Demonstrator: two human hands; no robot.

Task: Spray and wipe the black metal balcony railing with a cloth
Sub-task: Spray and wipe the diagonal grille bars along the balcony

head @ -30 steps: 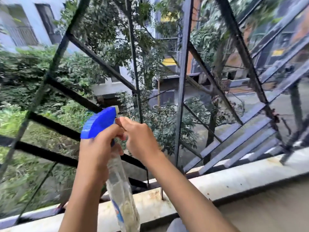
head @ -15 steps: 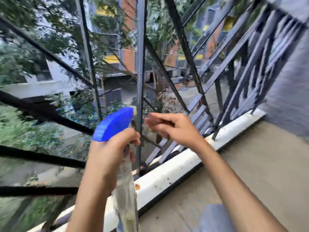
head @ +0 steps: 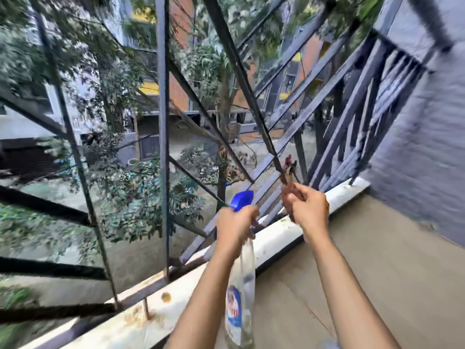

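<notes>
The railing (head: pixel 163 122) is made of flat, dark-painted metal bars. One upright post crosses long slanted strips that fan out toward the right. The paint looks dull and dusty, greyer on the broad faces, and there is rust where the thin rods meet the base.

The left hand (head: pixel 235 229) is wrapped around the neck of a spray bottle (head: pixel 244 273), just below its blue plastic trigger head. The head has a rounded wedge shape and points at the lower bars. The bottle's body is slim, clear plastic with a blue, white and red label, and it hangs down past the forearm. It is held in the air just inside the railing, over the ledge.

The right hand (head: pixel 308 210) is up beside it, a little apart from the left hand, at the bottom end of a thin, rusty slanted bar. Its fingers are curled in, but motion blur hides whether they pinch the bar or anything else.

The bars are set into a long white-painted ledge (head: pixel 141 321). The ledge is smooth along its top and blotched with orange-brown rust stains around the rod feet. Inside it, the balcony floor (head: pixel 377 260) is plain tan concrete marked by a fine crack line. A rough-textured grey wall (head: pixel 427 122) closes the right side.

Through the bars are leafy trees (head: pixel 141 187), pale and brick-coloured buildings, and a street far below.
</notes>
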